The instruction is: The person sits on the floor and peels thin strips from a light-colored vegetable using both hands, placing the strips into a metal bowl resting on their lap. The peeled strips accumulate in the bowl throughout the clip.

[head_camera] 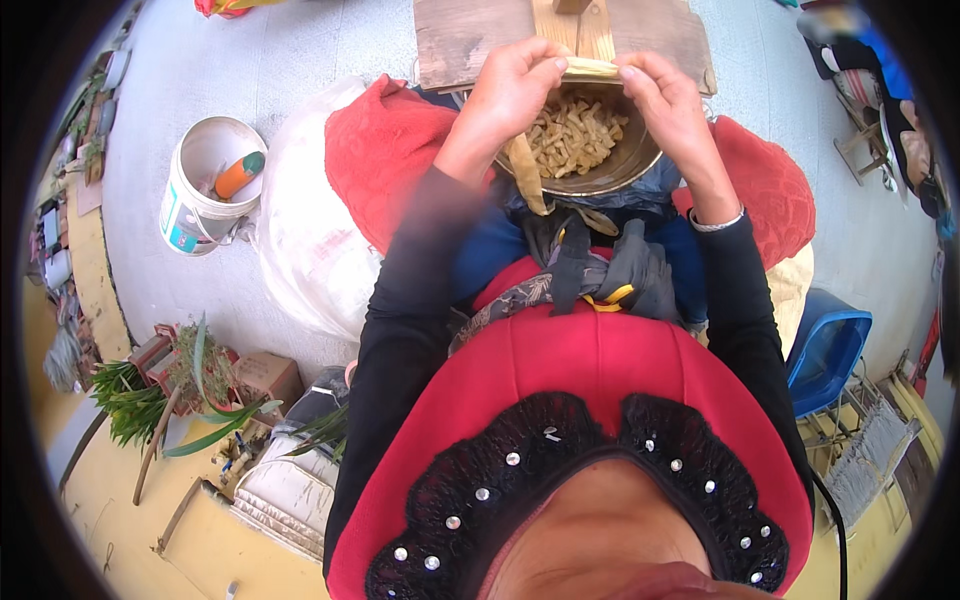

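Over a metal bowl (637,161), a pale yellow, fibrous strip (591,68) is stretched between my hands. Its left end is pinched by my left hand (510,90), its right end by my right hand (667,101). Chopped tan pieces (576,135) fill much of the bowl below. A tan, limp strip (527,174) hangs across the bowl's near left rim. What exactly the strips are made of I cannot tell. Just beyond my hands lies a weathered wooden board (480,37) with a lighter plank (595,34) on it.
Red cloths (397,150) cover both my knees. A clear plastic bag (315,247) bulges at my left, beside a white bucket (191,191) holding an orange and green object (240,175). Potted plants (135,405) stand behind on the left; a blue plastic container (829,352) is at my right.
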Demonstrator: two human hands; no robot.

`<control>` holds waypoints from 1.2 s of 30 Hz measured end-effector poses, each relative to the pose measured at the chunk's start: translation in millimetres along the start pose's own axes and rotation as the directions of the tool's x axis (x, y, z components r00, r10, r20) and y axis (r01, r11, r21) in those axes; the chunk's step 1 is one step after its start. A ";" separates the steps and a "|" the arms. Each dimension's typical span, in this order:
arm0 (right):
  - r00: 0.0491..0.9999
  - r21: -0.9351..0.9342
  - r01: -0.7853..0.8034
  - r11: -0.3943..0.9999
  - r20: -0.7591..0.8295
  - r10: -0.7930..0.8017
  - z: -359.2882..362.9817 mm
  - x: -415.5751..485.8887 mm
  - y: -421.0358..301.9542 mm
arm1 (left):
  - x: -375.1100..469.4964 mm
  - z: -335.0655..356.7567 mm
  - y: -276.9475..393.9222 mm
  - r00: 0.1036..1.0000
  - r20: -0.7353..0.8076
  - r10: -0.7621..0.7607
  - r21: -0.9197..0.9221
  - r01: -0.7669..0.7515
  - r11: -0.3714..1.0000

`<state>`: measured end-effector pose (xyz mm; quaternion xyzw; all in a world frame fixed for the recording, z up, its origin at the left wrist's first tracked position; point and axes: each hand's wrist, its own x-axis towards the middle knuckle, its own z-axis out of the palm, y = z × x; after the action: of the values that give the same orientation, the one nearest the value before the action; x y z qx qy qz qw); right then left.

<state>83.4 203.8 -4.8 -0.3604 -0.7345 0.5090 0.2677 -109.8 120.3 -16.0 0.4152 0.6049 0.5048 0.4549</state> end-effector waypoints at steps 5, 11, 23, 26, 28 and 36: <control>0.986 -0.101 0.121 0.987 -0.105 -0.132 10.6 28.4 13.3 | 25.9 -2.1 -5.5 0.990 -0.120 0.076 0.061 -0.070 0.996; 0.995 -0.081 -0.012 0.997 -0.104 0.003 10.8 38.2 18.4 | 39.2 2.0 -13.5 0.983 -0.180 0.031 0.069 -0.019 0.997; 0.968 -0.439 0.159 0.884 -0.107 -0.227 11.5 43.6 34.6 | 44.6 17.6 -17.4 0.944 -0.182 0.274 0.642 -0.097 0.760; 0.976 -0.527 0.146 0.838 -0.064 -0.210 6.7 39.6 35.5 | 43.6 11.9 -29.5 0.911 -0.205 0.359 0.780 -0.069 0.621; 0.976 -0.489 0.130 0.863 -0.092 -0.199 -0.5 35.5 43.2 | 41.6 6.9 -31.1 0.898 -0.284 0.337 0.739 -0.019 0.674; 0.983 0.042 -0.179 0.983 0.047 0.177 -1.3 -23.0 -5.1 | 3.2 1.6 -8.1 0.989 -0.020 -0.145 -0.563 0.108 0.819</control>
<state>96.8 185.0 -0.2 -0.4073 -0.6931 0.5550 0.2136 -109.3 122.6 -24.6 0.2066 0.4702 0.6414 0.5700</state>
